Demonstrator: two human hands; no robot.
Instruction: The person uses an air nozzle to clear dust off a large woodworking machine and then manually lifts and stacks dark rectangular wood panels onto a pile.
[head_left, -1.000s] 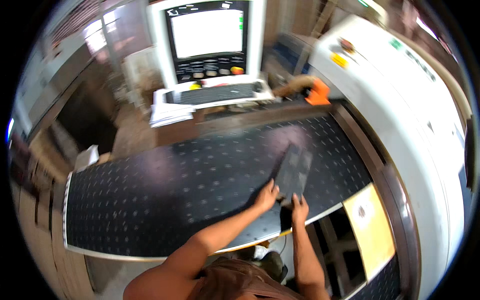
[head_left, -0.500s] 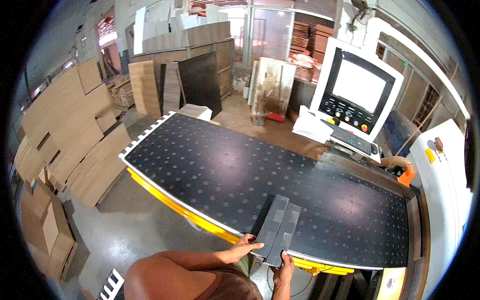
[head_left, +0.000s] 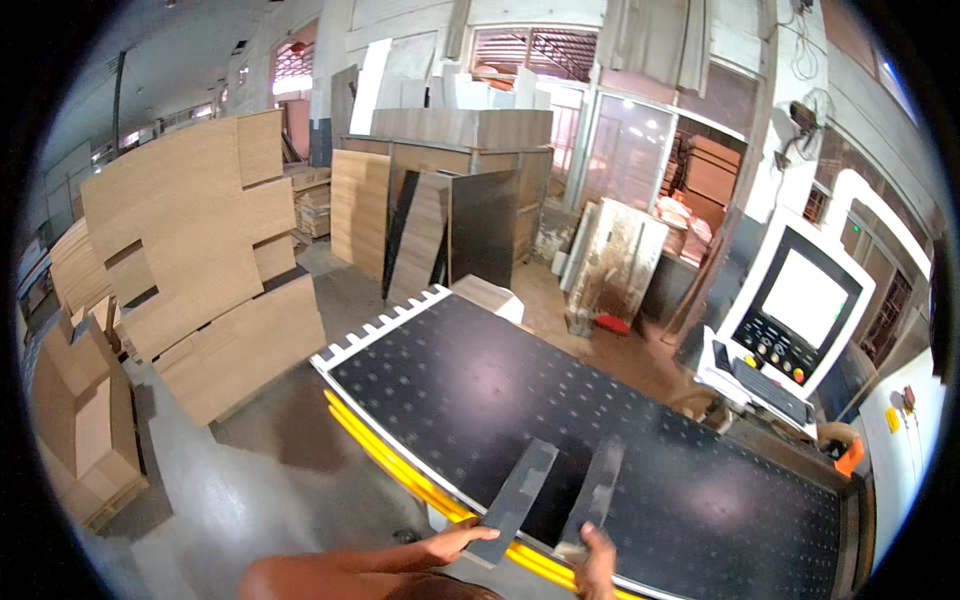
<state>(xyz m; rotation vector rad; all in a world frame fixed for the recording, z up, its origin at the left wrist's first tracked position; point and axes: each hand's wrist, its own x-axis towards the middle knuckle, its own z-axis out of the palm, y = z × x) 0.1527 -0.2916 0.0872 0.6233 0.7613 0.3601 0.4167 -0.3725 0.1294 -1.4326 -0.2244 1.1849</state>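
My left hand [head_left: 458, 541] grips the near end of a narrow dark grey board strip [head_left: 522, 492], its thumb lying on top. My right hand [head_left: 597, 563] is closed on the near end of a second, similar strip [head_left: 599, 487]. Both strips point away from me over the near edge of a black machine table [head_left: 400, 385] dotted with small round marks. A dark gap separates them. Whether the strips rest on the surface or are held just above it, I cannot tell. The fingers under each strip are hidden.
A yellow rail [head_left: 375, 448] runs along the table's near side. White teeth [head_left: 385, 327] line its far left end. On the right stand a control console [head_left: 800, 300] with screen and keyboard. Stacked brown boards [head_left: 190, 230] rise at left; panels [head_left: 485, 225] lean behind.
The two strips, side by side before, are now spread apart, one in each hand. My view has swung left and up, so the table appears lower and further right.
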